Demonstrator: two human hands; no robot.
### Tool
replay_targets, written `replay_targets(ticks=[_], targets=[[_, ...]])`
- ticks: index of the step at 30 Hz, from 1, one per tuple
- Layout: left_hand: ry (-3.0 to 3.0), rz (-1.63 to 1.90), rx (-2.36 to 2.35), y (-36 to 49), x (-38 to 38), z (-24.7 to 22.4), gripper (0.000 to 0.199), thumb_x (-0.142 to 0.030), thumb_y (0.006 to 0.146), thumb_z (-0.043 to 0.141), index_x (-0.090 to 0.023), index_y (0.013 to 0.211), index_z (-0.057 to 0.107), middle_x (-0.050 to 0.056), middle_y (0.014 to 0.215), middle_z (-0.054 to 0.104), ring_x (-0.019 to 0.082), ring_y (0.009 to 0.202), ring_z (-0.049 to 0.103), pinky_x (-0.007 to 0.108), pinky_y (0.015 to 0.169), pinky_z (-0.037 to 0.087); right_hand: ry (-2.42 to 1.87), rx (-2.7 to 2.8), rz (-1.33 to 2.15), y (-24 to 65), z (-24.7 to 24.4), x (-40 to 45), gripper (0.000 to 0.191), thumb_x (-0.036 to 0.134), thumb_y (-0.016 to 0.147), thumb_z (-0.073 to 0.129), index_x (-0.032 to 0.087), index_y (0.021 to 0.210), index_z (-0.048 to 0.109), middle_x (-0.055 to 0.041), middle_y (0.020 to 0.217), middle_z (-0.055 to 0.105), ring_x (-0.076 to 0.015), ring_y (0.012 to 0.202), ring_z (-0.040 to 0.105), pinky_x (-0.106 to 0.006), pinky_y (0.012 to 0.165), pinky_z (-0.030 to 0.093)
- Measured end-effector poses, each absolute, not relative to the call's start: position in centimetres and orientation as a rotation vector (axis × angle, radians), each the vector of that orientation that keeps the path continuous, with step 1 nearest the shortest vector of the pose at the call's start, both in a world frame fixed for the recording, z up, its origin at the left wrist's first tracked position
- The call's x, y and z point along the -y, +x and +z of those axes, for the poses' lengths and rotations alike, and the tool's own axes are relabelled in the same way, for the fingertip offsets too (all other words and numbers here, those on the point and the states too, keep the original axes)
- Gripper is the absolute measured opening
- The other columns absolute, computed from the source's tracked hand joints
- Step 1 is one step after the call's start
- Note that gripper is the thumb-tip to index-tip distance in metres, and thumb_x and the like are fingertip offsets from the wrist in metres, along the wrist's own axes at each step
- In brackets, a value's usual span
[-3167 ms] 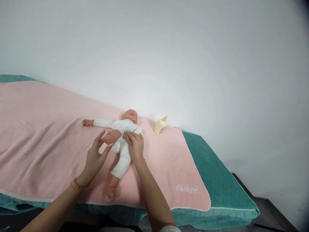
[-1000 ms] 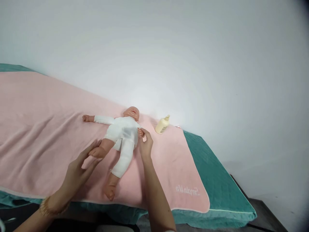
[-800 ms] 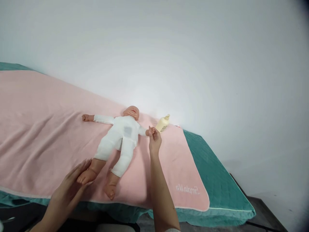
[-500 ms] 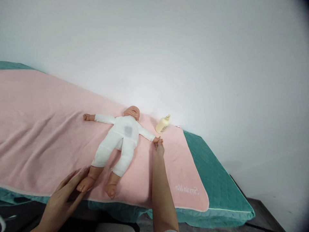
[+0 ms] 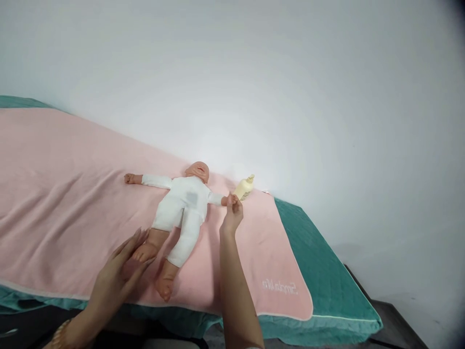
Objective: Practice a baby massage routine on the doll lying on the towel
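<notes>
A baby doll (image 5: 185, 198) with a white cloth body lies on its back on a pink blanket (image 5: 94, 203), its head toward the wall. My left hand (image 5: 121, 271) is round the doll's foot on the left side, thumb below and fingers above, and that leg is bent up a little. With fingers pinched, my right hand (image 5: 232, 215) holds the doll's hand on the right side, raised in front of a pale yellow pump bottle (image 5: 244, 187). The bottle stands on the blanket, its lower part partly hidden.
Under the blanket is a green quilted cover (image 5: 327, 271), showing at the right and along the front edge. A plain white wall (image 5: 232, 87) rises behind. A dark frame edge (image 5: 395, 320) shows at the lower right.
My left hand has pushed the doll's foot up toward its body, bending the leg. My right hand has moved the doll's hand up and left, shortening the reach of that arm.
</notes>
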State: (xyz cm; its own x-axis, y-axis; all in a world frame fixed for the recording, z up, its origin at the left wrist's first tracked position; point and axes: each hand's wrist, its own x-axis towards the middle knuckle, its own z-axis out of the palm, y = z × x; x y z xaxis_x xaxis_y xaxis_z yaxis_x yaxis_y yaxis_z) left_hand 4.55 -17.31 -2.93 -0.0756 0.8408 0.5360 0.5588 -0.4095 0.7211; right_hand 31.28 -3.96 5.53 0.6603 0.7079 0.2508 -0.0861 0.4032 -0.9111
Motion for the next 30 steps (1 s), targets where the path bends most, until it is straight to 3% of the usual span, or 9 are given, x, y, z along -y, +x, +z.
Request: replay_targets(ticks=[6,10,15,22,27,30], targets=[[1.805,1.491,-1.544,6.8,14.6,1.1,0.07,-0.047,0.094,0.053,-0.031,0.157,0.029,0.006,0.14,0.063,0.031,0.127,0.061,0.045,0.103,0.055,-1.087,1.234,0.457,26.4,5.4,4.5,0.029,0.024,0.084,0.061,0.016,0.11,0.07,-0.0096,0.115,0.074,-0.0214,0.11,0.068,-0.039,0.104,0.051],[1.618,1.464,-1.561,7.7,12.3,2.7,0.07,-0.05,0.091,0.057,-0.026,0.153,0.037,0.009,0.137,0.066,0.03,0.124,0.063,0.044,0.101,0.055,-1.221,1.539,0.309,25.0,3.9,4.6,0.033,0.013,0.083,0.054,0.02,0.108,0.075,-0.0069,0.116,0.075,-0.0205,0.112,0.067,-0.038,0.106,0.049],[1.542,1.494,-1.503,8.3,10.3,3.6,0.071,-0.051,0.087,0.06,-0.023,0.15,0.042,0.011,0.139,0.064,0.029,0.127,0.061,0.045,0.103,0.053,-1.272,1.666,0.231,24.8,3.4,4.5,0.036,0.009,0.083,0.054,0.017,0.109,0.077,-0.0095,0.119,0.074,-0.0228,0.114,0.066,-0.037,0.106,0.049],[1.569,1.469,-1.524,7.7,11.0,3.6,0.068,-0.053,0.086,0.06,-0.025,0.147,0.047,0.01,0.139,0.064,0.031,0.125,0.063,0.044,0.098,0.056,-1.215,1.57,0.283,25.8,4.1,5.0,0.033,0.014,0.085,0.053,0.018,0.11,0.074,-0.0083,0.118,0.074,-0.0213,0.113,0.066,-0.038,0.105,0.05],[1.61,1.393,-1.628,6.2,13.3,2.2,0.059,-0.054,0.09,0.056,-0.027,0.142,0.051,0.009,0.138,0.065,0.033,0.122,0.064,0.046,0.096,0.058,-1.142,1.092,0.501,28.2,5.0,4.4,0.03,0.027,0.083,0.062,0.016,0.11,0.07,-0.0099,0.117,0.074,-0.0219,0.111,0.068,-0.039,0.103,0.051],[1.739,1.461,-1.562,5.0,14.9,0.0,0.054,-0.051,0.091,0.055,-0.028,0.141,0.052,0.007,0.136,0.066,0.033,0.122,0.065,0.048,0.1,0.056,-1.129,0.839,0.526,30.8,5.1,3.4,0.038,0.036,0.079,0.07,0.013,0.11,0.068,-0.0138,0.121,0.071,-0.0245,0.116,0.066,-0.038,0.102,0.052]])
